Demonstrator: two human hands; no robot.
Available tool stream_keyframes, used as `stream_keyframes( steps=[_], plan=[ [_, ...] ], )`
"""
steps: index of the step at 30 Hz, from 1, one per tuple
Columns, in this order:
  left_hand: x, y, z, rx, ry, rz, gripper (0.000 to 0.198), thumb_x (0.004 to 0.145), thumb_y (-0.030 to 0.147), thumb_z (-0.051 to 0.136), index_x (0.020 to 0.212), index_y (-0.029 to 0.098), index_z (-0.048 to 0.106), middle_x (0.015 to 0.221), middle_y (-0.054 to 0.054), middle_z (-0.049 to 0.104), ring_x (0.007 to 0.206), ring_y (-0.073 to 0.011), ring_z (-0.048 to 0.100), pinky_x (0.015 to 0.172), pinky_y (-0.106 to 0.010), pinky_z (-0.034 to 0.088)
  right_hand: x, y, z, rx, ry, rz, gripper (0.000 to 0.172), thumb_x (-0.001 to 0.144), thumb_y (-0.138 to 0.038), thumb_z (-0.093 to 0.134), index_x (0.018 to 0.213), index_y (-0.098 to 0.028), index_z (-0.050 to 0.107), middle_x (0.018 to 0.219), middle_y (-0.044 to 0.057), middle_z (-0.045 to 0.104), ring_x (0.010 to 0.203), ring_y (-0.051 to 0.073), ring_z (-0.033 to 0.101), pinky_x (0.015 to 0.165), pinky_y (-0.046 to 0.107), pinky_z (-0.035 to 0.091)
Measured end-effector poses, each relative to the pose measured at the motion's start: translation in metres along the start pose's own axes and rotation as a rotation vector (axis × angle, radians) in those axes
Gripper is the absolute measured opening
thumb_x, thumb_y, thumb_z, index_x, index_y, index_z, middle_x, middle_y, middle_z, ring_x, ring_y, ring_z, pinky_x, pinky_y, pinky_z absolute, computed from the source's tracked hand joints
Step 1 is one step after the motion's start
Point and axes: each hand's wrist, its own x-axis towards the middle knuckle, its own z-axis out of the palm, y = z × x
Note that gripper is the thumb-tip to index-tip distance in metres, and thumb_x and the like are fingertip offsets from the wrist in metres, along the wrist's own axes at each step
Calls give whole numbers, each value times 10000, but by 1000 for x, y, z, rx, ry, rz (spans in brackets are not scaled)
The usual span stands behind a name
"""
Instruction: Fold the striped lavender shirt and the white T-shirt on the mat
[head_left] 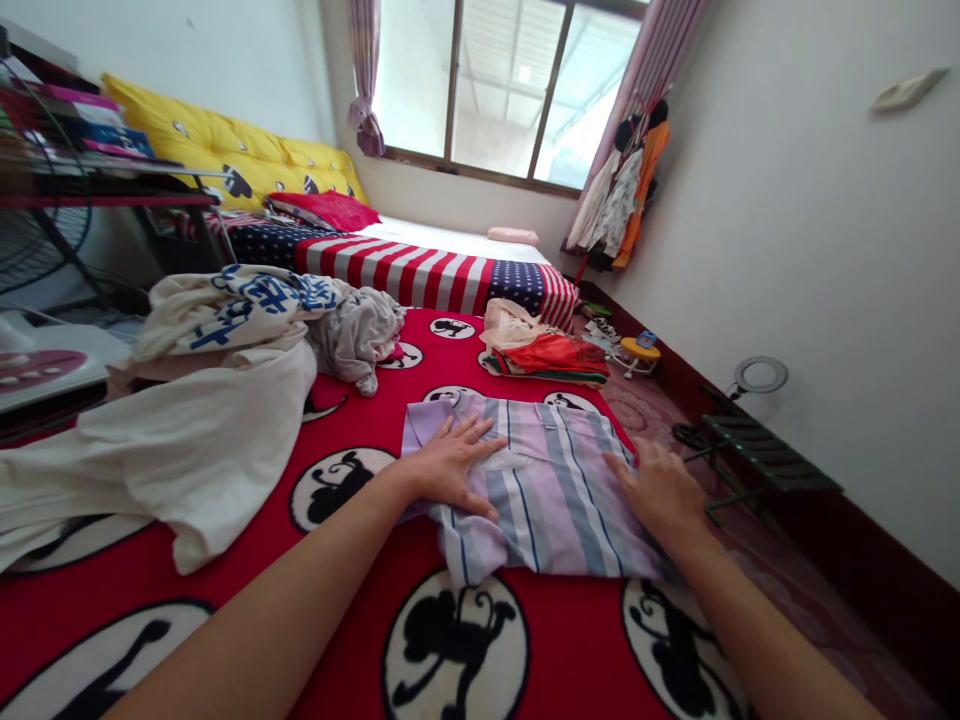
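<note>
1. One striped lilac shirt [544, 490], lying flat and partly folded on a red monkey-print blanket [352, 600], directly ahead of the person.
2. One left hand [450, 465], open with fingers spread, pressing palm-down on the shirt's left part, not gripping.
3. One right hand [652, 490], open and palm-down at the shirt's right edge, not gripping.
4. One crumpled cream garment [187, 460], left of the shirt.
5. One folded red clothing pile [547, 358], beyond the shirt.
6. One flag-print bedspread [397, 272], farther on.
</note>
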Motion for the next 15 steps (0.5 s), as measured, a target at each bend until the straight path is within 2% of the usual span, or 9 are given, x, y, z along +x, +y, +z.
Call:
stream_keyframes(
  steps=[2,5,7,10,12,13,15],
  plan=[
    [0,2,0,3,6,-2,1065,581,723,700,1473,277,325,1578,-142,139,1448,-376,54,1130,-595,13,-5,3,-8,-55,-109,83,719,886,-675,287,1142,-90,616,1114,217,623,1058,377,585,834,485,468],
    [-1,2,0,-34,35,-1,1024,585,698,719,1452,280,370,1570,-148,175,1445,-382,77,1126,-608,25,-5,5,-10,-69,-206,88,707,843,-713,352,1073,-108,637,1105,207,614,1065,378,579,823,481,470],
    [0,0,0,-112,112,-14,870,671,651,689,1413,270,442,1547,-148,261,1432,-363,185,1138,-574,113,-5,2,-8,-84,-154,72,638,836,-668,435,1067,-107,631,1097,203,605,1056,375,575,805,468,475],
    [3,-6,-2,-218,331,-30,532,784,422,666,1266,205,606,1421,-141,479,1309,-287,448,1096,-425,327,-7,-9,-8,-44,50,-27,426,847,-482,545,1054,-120,629,1077,177,597,1028,353,569,801,450,467],
    [5,-10,-3,-218,448,-17,351,757,244,666,1102,187,699,1262,-107,614,1164,-239,566,1025,-354,412,-11,-24,-11,135,158,-184,247,842,-332,567,1000,-157,640,1060,129,602,1023,305,568,841,419,454],
    [6,-11,-3,-201,480,-11,293,740,182,654,1024,192,725,1175,-86,657,1100,-223,595,997,-341,432,-13,-34,-12,267,170,-275,178,836,-275,565,958,-175,647,1043,102,607,1014,273,572,860,393,449],
    [8,-12,-2,-157,503,-8,242,736,119,625,930,203,743,1046,-58,694,1010,-205,615,951,-334,454,-17,-57,-15,522,114,-413,105,821,-207,557,866,-195,651,972,56,613,943,209,591,847,334,451]
  ],
)
